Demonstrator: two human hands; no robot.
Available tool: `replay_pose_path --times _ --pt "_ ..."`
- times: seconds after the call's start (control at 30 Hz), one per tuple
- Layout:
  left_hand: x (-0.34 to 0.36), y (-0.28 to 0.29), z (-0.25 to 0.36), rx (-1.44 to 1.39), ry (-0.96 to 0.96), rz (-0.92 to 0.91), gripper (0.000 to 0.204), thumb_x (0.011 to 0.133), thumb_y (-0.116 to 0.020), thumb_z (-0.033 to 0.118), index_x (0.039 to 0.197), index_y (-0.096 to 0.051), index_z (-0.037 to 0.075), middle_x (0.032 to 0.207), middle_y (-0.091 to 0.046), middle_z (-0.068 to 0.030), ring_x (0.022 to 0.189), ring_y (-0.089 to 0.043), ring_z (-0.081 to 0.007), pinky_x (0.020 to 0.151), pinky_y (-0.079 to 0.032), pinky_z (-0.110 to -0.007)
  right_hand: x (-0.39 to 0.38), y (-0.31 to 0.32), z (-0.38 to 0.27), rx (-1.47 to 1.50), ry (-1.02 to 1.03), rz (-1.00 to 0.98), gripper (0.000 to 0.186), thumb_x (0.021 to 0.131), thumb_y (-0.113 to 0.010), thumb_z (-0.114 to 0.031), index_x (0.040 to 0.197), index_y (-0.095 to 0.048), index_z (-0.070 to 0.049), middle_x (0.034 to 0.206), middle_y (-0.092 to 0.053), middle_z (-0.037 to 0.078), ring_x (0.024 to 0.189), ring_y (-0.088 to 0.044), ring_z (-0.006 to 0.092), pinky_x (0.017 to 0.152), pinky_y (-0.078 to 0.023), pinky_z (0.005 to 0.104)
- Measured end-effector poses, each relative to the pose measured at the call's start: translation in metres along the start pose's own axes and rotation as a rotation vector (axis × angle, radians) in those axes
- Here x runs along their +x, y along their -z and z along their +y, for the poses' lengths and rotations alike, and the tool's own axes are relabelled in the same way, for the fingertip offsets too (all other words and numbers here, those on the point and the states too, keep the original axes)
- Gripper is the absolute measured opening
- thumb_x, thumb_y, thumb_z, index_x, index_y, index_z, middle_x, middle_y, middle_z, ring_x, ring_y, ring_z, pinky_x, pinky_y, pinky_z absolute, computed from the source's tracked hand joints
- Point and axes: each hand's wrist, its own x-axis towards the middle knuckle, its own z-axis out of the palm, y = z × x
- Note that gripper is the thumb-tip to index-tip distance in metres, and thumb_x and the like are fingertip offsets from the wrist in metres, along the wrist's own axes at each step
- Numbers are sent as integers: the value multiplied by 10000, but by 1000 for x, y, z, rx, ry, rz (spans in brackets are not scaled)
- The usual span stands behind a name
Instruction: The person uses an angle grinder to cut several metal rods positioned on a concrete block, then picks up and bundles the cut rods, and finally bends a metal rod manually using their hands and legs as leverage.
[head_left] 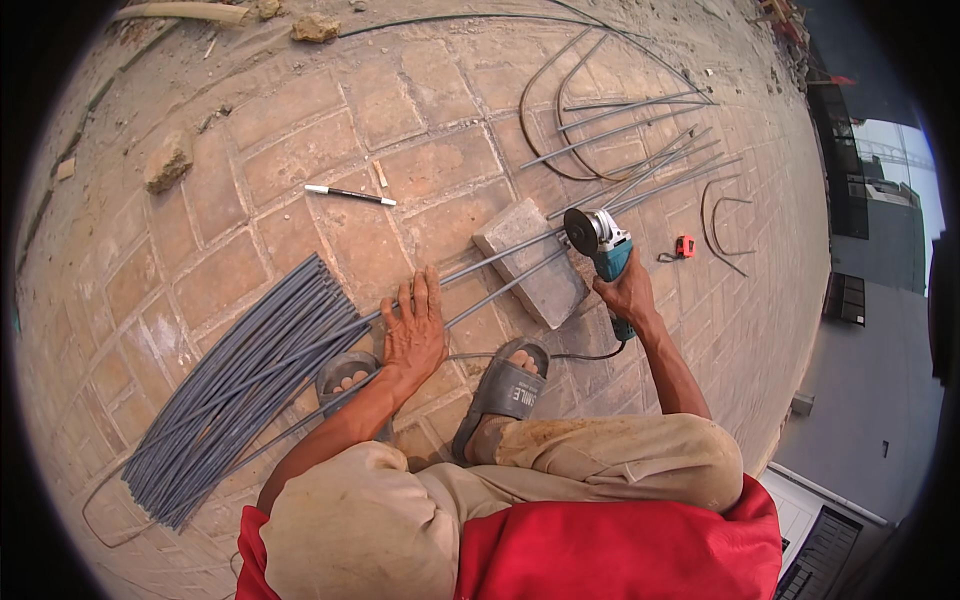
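My right hand (628, 292) is wrapped round the teal body of an angle grinder (612, 262). The grinder's dark disc is upright at the first of two long steel rods (482, 262); whether it touches the metal I cannot tell. Those rods lie across a grey concrete block (553, 302). Pressed flat over them, left of the block, is my left hand (415, 325), its fingers stretched out and slightly apart. A thick bundle of grey steel rods (235, 390) lies on the paving at my left, beside my sandalled foot.
A black-and-white marker (350, 195) lies ahead. Bent rods (528, 110) and cut straight lengths (640, 125) spread out at the far right. Near the grinder is a red tape measure (685, 246). The grinder's cord (580, 356) runs behind my right sandal (512, 385). A rock (168, 162) sits far left.
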Motion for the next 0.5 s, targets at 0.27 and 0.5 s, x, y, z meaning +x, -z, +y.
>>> replay_pose_path --times 0.27,0.5 --pt "0 4 0 -7 -9 6 969 775 -659 276 1518 -152 -84 1458 -329 -225 1292 -361 -363 1023 -234 -567 0 -2 2 -13 -7 10 690 701 -740 -220 1241 -377 9 980 -637 313 913 -640 485 800 -506 501" --pt "0 2 -1 41 -12 34 1045 729 -720 308 1514 -157 -89 1439 -336 -210 1294 -344 -352 1025 -227 -558 0 1 -5 -17 -25 -16 704 694 -745 -235 1230 -374 31 989 -635 324 932 -633 497 815 -502 508"
